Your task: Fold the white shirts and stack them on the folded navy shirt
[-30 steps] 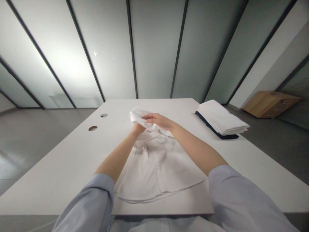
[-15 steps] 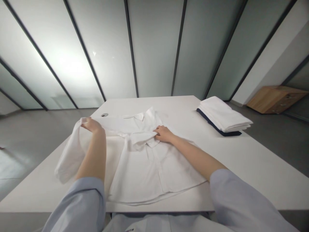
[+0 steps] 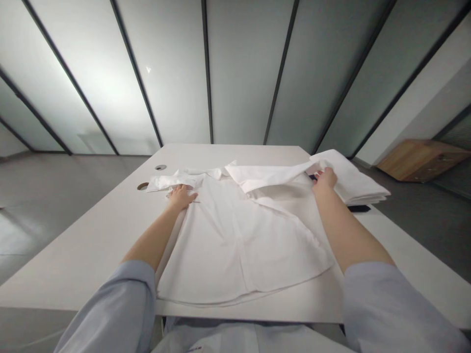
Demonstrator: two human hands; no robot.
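Observation:
A white short-sleeved shirt (image 3: 235,240) lies spread on the white table (image 3: 84,245), collar away from me. My left hand (image 3: 181,197) rests flat on the shirt's left shoulder, fingers stretched out, beside the left sleeve (image 3: 167,182) that lies on the table. My right hand (image 3: 324,178) is closed on the end of the right sleeve (image 3: 272,174) and holds it lifted and pulled out to the right, just above the table.
A stack of folded white cloths on a dark one (image 3: 356,184) sits at the table's right, right behind my right hand. Two round cable holes (image 3: 143,186) lie at the left. A wooden cabinet (image 3: 419,159) stands on the floor far right.
My left hand laid the left sleeve down and moved onto the shoulder. My right hand left the collar area and drew the right sleeve out to the right.

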